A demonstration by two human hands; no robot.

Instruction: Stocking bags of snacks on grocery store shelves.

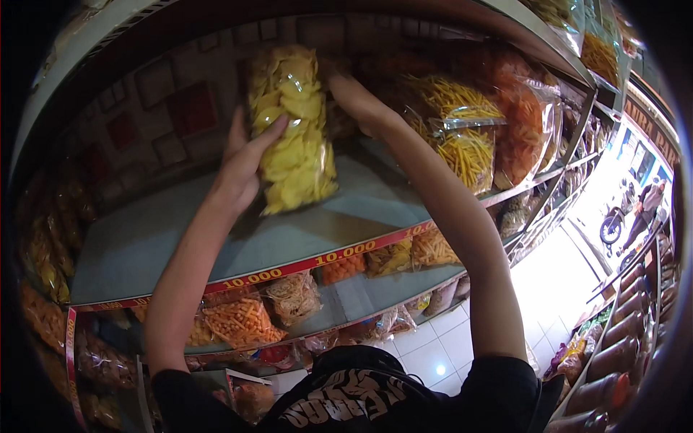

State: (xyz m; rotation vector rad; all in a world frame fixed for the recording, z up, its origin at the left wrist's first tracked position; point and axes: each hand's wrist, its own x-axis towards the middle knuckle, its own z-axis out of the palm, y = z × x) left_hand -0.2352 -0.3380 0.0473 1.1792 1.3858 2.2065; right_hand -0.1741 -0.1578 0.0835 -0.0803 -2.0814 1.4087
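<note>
Both hands clasp a bag of yellow chips upright above the shelf: left hand steadies its side, right hand grips the top beside the orange sticks bag.

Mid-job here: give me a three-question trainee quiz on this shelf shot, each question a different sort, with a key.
1. True or false: both hands are on the chip bag.
2. Which bag stands just right of the chip bag on the same shelf? A) yellow sticks B) green beans C) white rice
3. Fill in: the left hand grips the bag's ___ edge.

Key
1. True: the right hand is at its upper right side, the left hand on the other.
2. A: the stick bag.
3. Left.
</note>
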